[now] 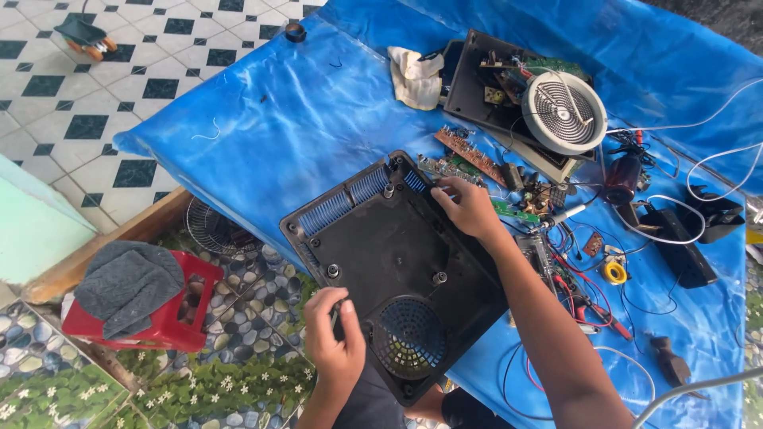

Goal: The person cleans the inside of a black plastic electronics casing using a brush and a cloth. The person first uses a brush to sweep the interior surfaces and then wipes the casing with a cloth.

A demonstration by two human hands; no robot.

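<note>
A black plastic appliance base (389, 246) lies upside down on the blue tarp, with ribbed vents at its far edge and a round fan grille near me. My left hand (334, 342) is closed around a thin tool, its tip pressed to the base beside the grille. My right hand (469, 206) rests on the base's far right corner and holds it down. Just beyond that hand lie green and brown circuit boards (469, 159).
An opened cooker with a round coil (564, 111) and a white rag (413, 75) sit further back. Wires, a soldering iron, pliers and small parts crowd the right side. A red stool (171, 318) with a grey cloth stands on the floor at left.
</note>
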